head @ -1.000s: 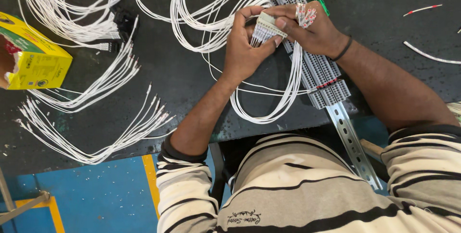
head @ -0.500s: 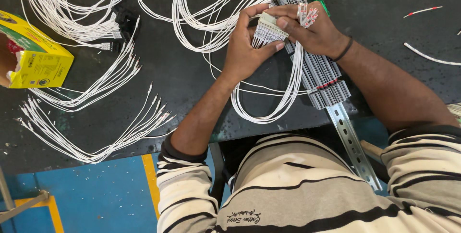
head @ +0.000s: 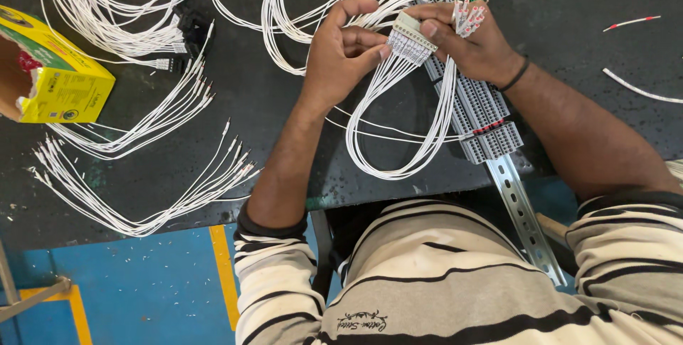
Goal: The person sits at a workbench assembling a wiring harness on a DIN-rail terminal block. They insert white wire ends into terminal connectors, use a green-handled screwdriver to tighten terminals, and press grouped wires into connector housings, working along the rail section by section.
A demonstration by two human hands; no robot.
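Your left hand (head: 341, 57) and right hand (head: 473, 43) meet above the bench's far edge, both pinching the small connector block (head: 411, 38) so its white wires (head: 398, 124) hang free over the terminal rail (head: 484, 114), spare ferruled ends tucked in right-hand fingers.

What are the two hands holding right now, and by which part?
Both hands pinch a small pale multi-pin connector block with looped white wires: left hand at its lower wire end, right hand at its upper end, also clutching loose red-tipped wire ends.
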